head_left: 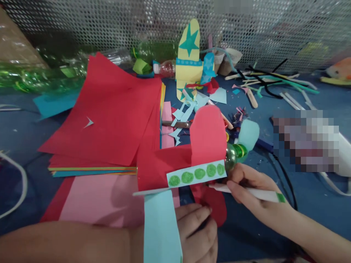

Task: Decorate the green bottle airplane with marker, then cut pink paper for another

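A toy plane made from a green plastic bottle wrapped in red paper [164,157] lies on its side before me. It has red paper wings [207,135], a light blue piece at the bottle cap [249,133] and a light blue tail piece [161,223]. A pale blue strip with green dots [200,174] runs along its body. My right hand [255,186] grips a white marker with a green end [265,194], its tip close under the strip. Curled by the lower wing, my left hand [197,230] steadies the plane; the tail piece partly covers it.
A stack of coloured paper [115,113], red on top, lies left. Scissors [178,124] sit among paper scraps behind the plane. A yellow paper-covered bottle model [189,69] stands at the back, near pipe cleaners [274,80]. A metal mesh [109,25] borders the table.
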A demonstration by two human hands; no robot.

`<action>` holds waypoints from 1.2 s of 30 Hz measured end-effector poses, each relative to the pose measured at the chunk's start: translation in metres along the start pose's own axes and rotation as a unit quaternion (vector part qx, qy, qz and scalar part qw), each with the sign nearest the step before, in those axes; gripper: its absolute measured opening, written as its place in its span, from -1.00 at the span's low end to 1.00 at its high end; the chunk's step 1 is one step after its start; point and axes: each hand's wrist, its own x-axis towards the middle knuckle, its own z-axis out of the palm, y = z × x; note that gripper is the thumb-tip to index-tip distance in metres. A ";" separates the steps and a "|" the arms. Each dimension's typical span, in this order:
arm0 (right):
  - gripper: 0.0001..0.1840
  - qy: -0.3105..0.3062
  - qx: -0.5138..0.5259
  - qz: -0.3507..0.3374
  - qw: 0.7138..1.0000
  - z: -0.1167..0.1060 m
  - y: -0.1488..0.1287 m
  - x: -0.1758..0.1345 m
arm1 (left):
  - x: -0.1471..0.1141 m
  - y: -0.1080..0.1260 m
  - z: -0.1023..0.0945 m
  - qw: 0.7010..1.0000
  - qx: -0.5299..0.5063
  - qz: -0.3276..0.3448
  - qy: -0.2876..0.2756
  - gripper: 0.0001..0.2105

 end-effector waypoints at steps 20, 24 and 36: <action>-0.73 -0.008 -0.001 0.016 1.000 0.001 -0.002 0.002 | 0.000 0.005 0.007 1.000 -0.002 -0.013 0.016 -0.84; -0.74 -0.009 0.013 0.008 1.000 0.000 0.001 -0.001 | 0.002 0.006 0.006 0.999 -0.006 -0.036 0.033 -0.83; -0.80 -0.051 0.012 -0.038 0.998 0.002 0.002 -0.010 | -0.024 0.023 0.018 0.996 0.047 -0.072 -0.029 -0.89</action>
